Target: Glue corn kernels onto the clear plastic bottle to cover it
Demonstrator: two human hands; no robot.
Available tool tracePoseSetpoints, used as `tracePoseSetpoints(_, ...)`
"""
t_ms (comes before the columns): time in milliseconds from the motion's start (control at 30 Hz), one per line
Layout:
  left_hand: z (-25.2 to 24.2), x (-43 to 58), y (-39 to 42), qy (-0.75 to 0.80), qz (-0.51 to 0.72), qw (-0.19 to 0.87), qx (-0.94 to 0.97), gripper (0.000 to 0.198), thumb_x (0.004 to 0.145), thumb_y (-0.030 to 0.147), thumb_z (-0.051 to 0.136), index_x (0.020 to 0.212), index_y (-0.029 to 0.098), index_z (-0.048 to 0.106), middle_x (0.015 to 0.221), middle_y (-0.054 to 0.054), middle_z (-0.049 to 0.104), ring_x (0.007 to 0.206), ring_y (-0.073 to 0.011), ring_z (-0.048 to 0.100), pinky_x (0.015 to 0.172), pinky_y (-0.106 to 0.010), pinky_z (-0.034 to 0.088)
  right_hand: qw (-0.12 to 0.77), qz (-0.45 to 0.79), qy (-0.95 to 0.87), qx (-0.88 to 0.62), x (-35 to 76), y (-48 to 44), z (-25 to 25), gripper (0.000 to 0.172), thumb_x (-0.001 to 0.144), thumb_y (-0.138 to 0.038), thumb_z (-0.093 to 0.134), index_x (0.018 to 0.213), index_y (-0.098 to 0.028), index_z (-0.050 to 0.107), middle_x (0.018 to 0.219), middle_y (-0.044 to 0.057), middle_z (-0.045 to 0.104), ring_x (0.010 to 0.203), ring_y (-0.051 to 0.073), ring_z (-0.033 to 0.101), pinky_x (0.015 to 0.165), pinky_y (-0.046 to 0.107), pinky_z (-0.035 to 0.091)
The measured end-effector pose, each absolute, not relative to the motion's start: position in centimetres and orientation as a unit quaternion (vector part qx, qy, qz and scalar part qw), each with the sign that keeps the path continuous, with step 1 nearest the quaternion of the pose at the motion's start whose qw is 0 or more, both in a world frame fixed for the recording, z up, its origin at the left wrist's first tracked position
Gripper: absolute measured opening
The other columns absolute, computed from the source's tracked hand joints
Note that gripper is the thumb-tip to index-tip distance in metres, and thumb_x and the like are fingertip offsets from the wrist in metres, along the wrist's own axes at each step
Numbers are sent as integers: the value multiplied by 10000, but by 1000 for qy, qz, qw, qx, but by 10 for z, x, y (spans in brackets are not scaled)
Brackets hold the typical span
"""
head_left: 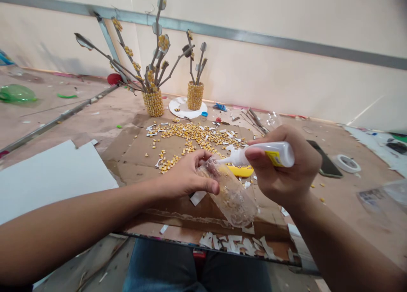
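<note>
My left hand grips a clear plastic bottle lying tilted over a sheet of brown cardboard. My right hand is wrapped round a white glue bottle with a yellow label. Its nozzle points left and touches the upper end of the clear bottle. A spread of loose corn kernels lies on the cardboard just beyond my hands, mixed with white paper scraps. A yellow cap-like piece sits under the glue bottle.
Two kernel-covered pots hold twigs: a larger one and a smaller one on a white disc. A white sheet lies at left, a dark phone and tape roll at right. Green plastic lies far left.
</note>
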State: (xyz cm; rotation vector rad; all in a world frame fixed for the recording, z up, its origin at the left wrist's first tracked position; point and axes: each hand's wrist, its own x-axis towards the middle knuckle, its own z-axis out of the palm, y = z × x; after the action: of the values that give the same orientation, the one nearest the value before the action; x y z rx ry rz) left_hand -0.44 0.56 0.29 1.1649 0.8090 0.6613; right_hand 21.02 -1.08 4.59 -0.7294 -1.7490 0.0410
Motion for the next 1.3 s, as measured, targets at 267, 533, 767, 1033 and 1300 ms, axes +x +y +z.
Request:
tracePoseSetpoints(267, 3, -4, 4, 355, 303, 711, 526, 858, 438, 453, 1082, 1123, 158, 658, 1051, -85, 776, 950, -265, 733, 830, -330, 552, 585, 16, -752, -304, 206, -10, 42, 166, 975, -339, 773, 897, -272, 643, 654, -18, 656, 469, 136, 493, 396, 307, 319)
tracePoseSetpoints(533, 3, -4, 5, 364, 303, 706, 527, 857, 416, 461, 1081, 1096, 155, 658, 1017, -83, 773, 936, -269, 725, 836, -337, 540, 568, 32, -762, -310, 211, -10, 43, 160, 968, -373, 782, 905, -282, 666, 650, -17, 636, 473, 141, 500, 405, 314, 317)
tracePoseSetpoints(767, 6, -4, 6, 367, 303, 705, 526, 832, 391, 437, 1090, 1041, 161, 649, 956, -56, 749, 876, -242, 700, 791, -320, 522, 588, 49, -749, -301, 213, -9, 43, 170, 968, -368, 774, 876, -264, 675, 624, -28, 620, 447, 127, 462, 394, 305, 312)
tracePoseSetpoints(1033, 2, -6, 9, 333, 314, 721, 520, 875, 386, 539, 1081, 1051, 157, 660, 953, -43, 739, 863, -217, 683, 790, -299, 514, 583, 75, -755, -293, 215, -6, 41, 222, 953, -466, 778, 883, -272, 694, 649, -19, 672, 463, 145, 541, 398, 307, 352)
tracePoseSetpoints(1300, 9, -10, 5, 294, 298, 745, 520, 943, 355, 617, 1060, 1110, 178, 706, 986, -48, 743, 914, -244, 696, 808, -308, 513, 608, 183, -729, -257, 224, -2, 35, 205, 949, -469, 795, 973, -277, 725, 744, 3, 712, 458, 135, 552, 379, 306, 359)
